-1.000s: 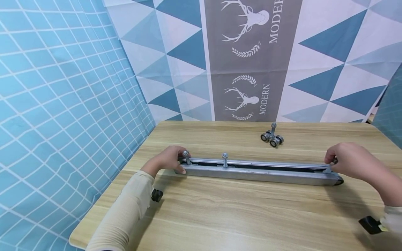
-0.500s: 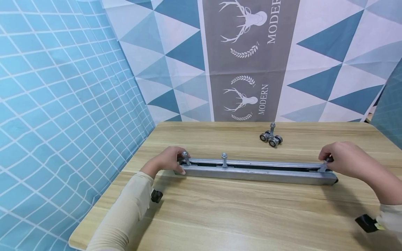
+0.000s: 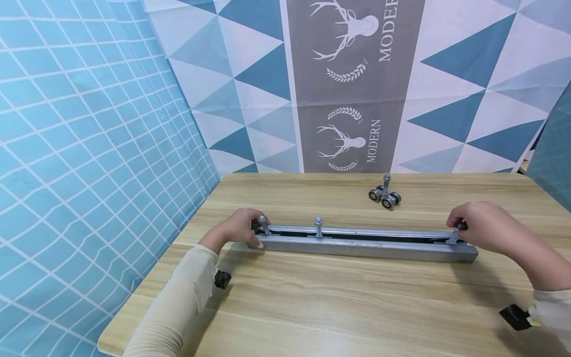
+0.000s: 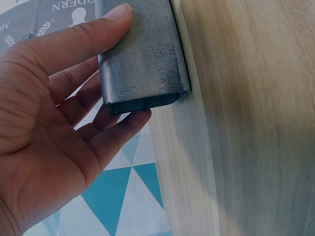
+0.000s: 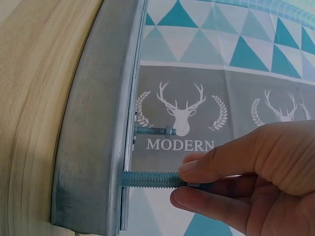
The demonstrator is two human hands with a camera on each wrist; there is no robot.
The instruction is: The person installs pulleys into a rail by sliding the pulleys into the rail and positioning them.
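Observation:
A grey metal channel rail [image 3: 366,249] lies across the table, its slot facing up. My left hand [image 3: 238,227] grips its left end, thumb on the near wall and fingers on the far side, as the left wrist view shows. At the right end, my right hand [image 3: 486,225] pinches the upper end of a threaded bolt [image 5: 150,179] that stands up out of the slot. Two more bolts rise from the rail: one [image 3: 263,225] beside my left hand, the other [image 3: 318,228] further right. Whatever carries the bolts inside the rail is mostly hidden.
Behind the rail, a four-wheeled roller trolley [image 3: 385,194] with an upright bolt stands on the wooden table [image 3: 339,307]. A patterned cloth [image 3: 250,89] hangs along the back edge, and a blue grid cloth [image 3: 89,148] hangs at the left.
My right hand has moved left along the rail with the bolt. The black wheel that stuck out of the rail's right end is now inside. My left hand stays put.

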